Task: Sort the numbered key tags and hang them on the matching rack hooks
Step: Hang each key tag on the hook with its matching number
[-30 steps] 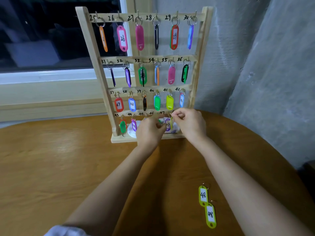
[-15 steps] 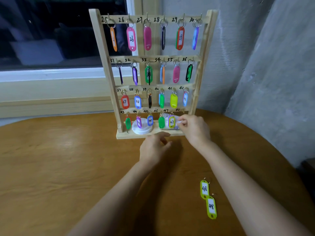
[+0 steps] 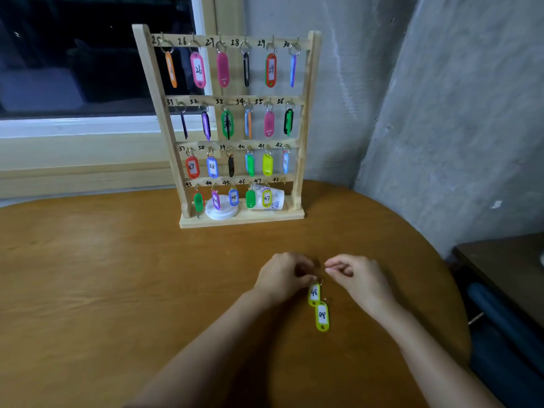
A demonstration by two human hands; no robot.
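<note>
A wooden key rack (image 3: pixel 226 125) stands nearly full, tags hanging on every numbered hook from 25 to 47 and only hook 48 (image 3: pixel 283 181) at the bottom right bare, so the job looks all but finished. Two yellow-green tags marked 48 (image 3: pixel 318 305) lie on the worktop (image 3: pixel 103 290), end to end, long axes running toward the rack, rings at the far ends. The left hand (image 3: pixel 282 276) pinches at the nearer tag's ring, its grip uncertain; the right hand (image 3: pixel 357 278) hovers beside it, loosely curled and empty.

Left hand (image 3: pixel 282 276) touching upper "48" tag (image 3: pixel 314 293); right hand (image 3: pixel 357 276) beside.
</note>
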